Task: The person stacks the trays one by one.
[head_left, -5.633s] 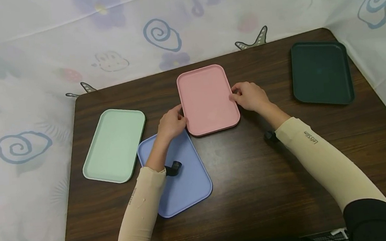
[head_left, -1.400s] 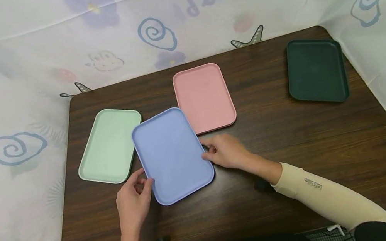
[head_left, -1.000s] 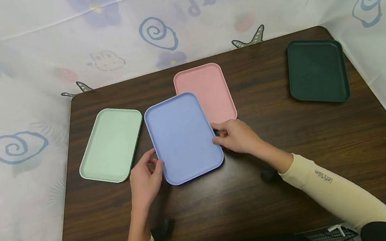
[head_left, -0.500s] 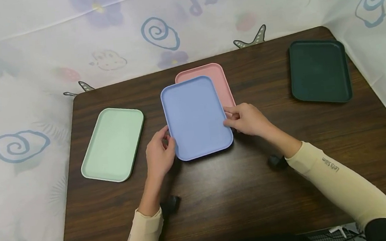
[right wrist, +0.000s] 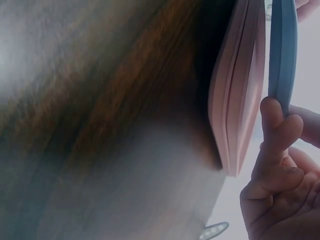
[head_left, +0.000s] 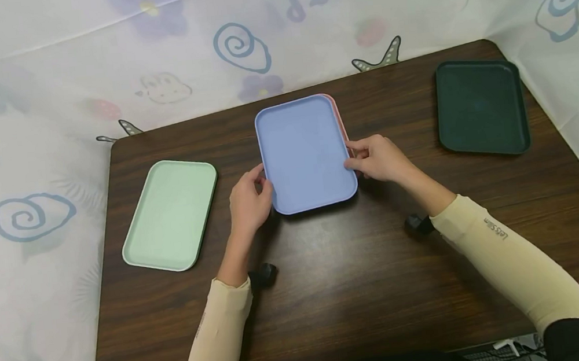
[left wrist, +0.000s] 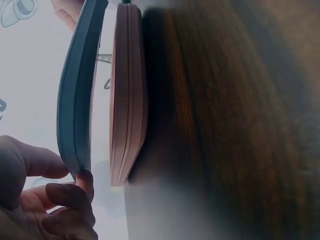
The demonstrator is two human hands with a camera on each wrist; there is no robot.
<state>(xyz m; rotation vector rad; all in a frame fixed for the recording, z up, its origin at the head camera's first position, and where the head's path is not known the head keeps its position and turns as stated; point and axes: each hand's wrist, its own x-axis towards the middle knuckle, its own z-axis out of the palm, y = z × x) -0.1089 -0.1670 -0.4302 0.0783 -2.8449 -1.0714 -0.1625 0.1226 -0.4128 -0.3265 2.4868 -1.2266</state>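
Observation:
Both hands carry a blue tray [head_left: 308,152] level over a pink tray [head_left: 343,124], of which only a strip along the right and top right shows in the head view. My left hand [head_left: 249,202] pinches the blue tray's left edge between thumb and fingers. The right hand [head_left: 379,159] pinches its right edge the same way. In the left wrist view a gap parts the blue tray [left wrist: 77,95] from the pink edge [left wrist: 127,100], which shows two layers like stacked trays. The right wrist view shows the same gap beside the pink layers [right wrist: 237,95].
A light green tray [head_left: 171,215] lies at the left of the dark wooden table [head_left: 363,289]. At the far right rests a dark green tray [head_left: 481,108]. A patterned white cloth [head_left: 306,28] hangs behind the table and along its sides.
The hands first held the pink tray's sides while the blue one lay front left. They then gripped the blue tray and moved it up and right until it covers most of the pink.

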